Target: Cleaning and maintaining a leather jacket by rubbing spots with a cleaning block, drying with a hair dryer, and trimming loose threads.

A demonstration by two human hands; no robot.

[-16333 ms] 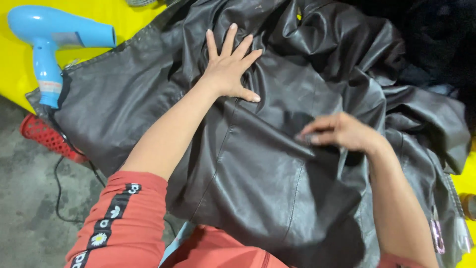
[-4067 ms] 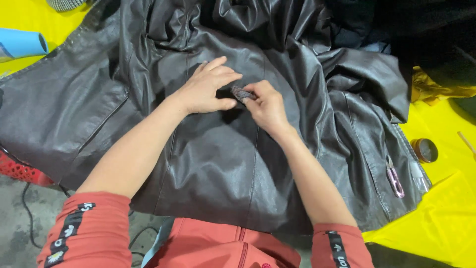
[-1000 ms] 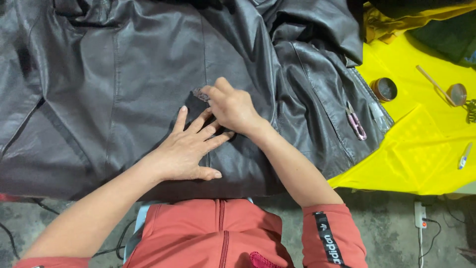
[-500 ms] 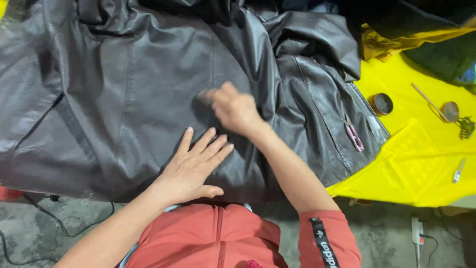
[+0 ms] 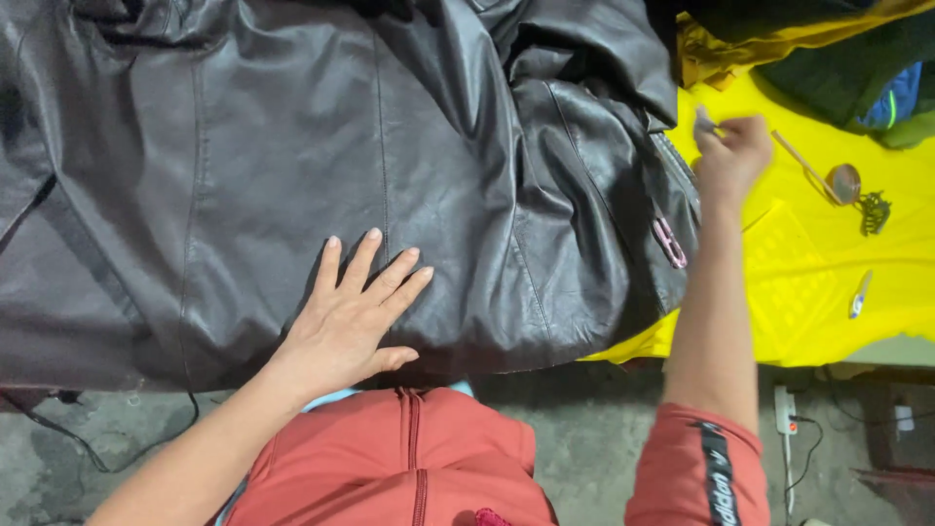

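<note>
A dark brown leather jacket [image 5: 292, 146] lies spread over a yellow-covered table [image 5: 808, 312]. My left hand [image 5: 355, 312] rests flat on the jacket near its front hem, fingers apart, holding nothing. My right hand [image 5: 730, 146] is stretched out to the right, past the jacket's edge and above the yellow cover. Its fingers are closed, and a small grey pad [image 5: 703, 121] shows blurred at the fingertips. A pink clip [image 5: 670, 242] sits on the jacket's right edge, below that hand.
On the yellow cover to the right lie a thin wooden stick [image 5: 801, 164], a round tin lid [image 5: 845, 181], a dark tangled chain [image 5: 874, 210] and a small blue-white tool [image 5: 858, 292]. Dark and yellow garments [image 5: 828, 49] are piled at top right. A power strip [image 5: 784, 409] lies on the floor.
My right hand has left the middle of the jacket and swung right, out over the yellow cover. My left hand stays flat on the leather.
</note>
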